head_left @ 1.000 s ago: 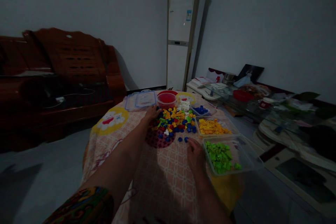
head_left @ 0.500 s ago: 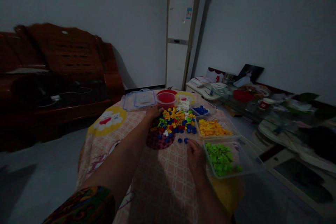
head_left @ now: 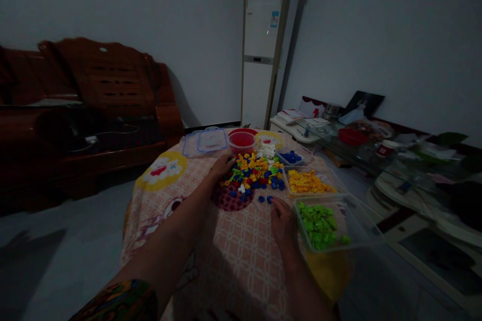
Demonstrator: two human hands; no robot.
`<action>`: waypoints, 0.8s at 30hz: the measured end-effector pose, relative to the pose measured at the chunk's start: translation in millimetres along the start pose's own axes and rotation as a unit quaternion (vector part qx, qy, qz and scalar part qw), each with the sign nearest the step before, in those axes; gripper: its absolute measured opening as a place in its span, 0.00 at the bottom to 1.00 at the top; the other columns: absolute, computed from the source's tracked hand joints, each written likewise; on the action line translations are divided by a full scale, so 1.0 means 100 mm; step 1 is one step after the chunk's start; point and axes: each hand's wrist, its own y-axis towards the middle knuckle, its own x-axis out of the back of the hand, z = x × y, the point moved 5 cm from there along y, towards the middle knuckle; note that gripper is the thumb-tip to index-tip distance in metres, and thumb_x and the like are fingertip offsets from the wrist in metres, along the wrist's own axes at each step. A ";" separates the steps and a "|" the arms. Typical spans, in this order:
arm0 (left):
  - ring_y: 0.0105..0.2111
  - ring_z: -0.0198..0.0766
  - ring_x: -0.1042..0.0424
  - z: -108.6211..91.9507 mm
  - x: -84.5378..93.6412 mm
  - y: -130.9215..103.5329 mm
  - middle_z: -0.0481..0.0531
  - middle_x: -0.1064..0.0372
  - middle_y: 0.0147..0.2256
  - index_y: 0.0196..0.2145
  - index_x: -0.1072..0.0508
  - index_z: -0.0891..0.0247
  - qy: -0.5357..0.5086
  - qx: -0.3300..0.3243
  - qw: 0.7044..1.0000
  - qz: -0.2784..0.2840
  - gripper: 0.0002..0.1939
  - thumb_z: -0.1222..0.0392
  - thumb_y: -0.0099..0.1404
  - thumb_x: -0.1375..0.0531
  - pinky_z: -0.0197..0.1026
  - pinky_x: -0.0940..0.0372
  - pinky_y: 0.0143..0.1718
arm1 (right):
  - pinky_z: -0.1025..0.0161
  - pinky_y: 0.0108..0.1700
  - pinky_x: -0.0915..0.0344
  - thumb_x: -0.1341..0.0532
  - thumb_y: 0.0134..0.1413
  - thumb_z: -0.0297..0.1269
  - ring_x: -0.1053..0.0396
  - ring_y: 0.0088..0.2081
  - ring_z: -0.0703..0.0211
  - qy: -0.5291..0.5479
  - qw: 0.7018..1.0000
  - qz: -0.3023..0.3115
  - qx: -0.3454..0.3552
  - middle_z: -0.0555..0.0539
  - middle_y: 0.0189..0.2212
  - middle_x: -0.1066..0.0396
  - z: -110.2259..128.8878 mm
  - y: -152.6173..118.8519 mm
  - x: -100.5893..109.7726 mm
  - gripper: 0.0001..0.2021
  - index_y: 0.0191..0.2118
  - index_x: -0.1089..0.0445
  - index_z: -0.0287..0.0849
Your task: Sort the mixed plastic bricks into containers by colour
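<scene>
A mixed pile of small plastic building blocks [head_left: 256,170], yellow, blue, green, red and white, lies on the patterned tablecloth [head_left: 241,241]. My left hand [head_left: 223,166] rests at the pile's left edge with its fingers stretched forward; their tips are dim against the blocks. In front of the pile, my right hand [head_left: 281,215] is low over the cloth, fingers bent, its fingertips at a round blue block [head_left: 269,200]. Another blue block [head_left: 261,199] lies just left of that one. White blocks [head_left: 266,150] form a separate heap behind the pile.
Right of the pile stand clear boxes of blue blocks [head_left: 290,157], yellow blocks [head_left: 309,181] and green blocks [head_left: 318,225]. Behind it are a red-looking tub [head_left: 242,141] and blue-edged clear lids [head_left: 205,141]. A cluttered glass table [head_left: 361,153] stands farther right.
The whole view has shifted slightly, so the scene sits a little farther right. Both hands keep nearly the same places beside the pile and the blue block.
</scene>
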 end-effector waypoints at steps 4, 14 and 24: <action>0.54 0.51 0.29 -0.04 0.01 -0.17 0.58 0.28 0.54 0.53 0.28 0.63 -0.014 0.024 1.000 0.012 0.21 0.55 0.64 0.44 0.51 0.35 0.58 | 0.54 0.57 0.33 0.48 0.55 0.30 0.27 0.51 0.53 0.004 1.000 -0.002 0.004 0.41 0.49 0.23 0.01 0.00 0.01 0.20 0.47 0.23 0.41; 0.55 0.50 0.29 -0.43 -0.10 -0.75 0.60 0.28 0.55 0.54 0.27 0.64 -0.058 -0.020 0.998 -0.004 0.23 0.52 0.64 0.44 0.53 0.35 0.59 | 0.53 0.57 0.32 0.47 0.54 0.29 0.27 0.51 0.52 0.002 1.000 0.005 0.003 0.40 0.49 0.23 -0.01 0.00 -0.02 0.20 0.47 0.22 0.41; 0.50 0.49 0.26 0.13 0.52 -0.77 0.61 0.24 0.48 0.47 0.23 0.65 0.034 0.103 0.985 -0.132 0.22 0.48 0.68 0.48 0.47 0.32 0.52 | 0.53 0.57 0.32 0.47 0.55 0.29 0.27 0.50 0.52 0.005 1.000 0.005 0.000 0.40 0.48 0.23 0.01 0.01 -0.01 0.20 0.48 0.22 0.41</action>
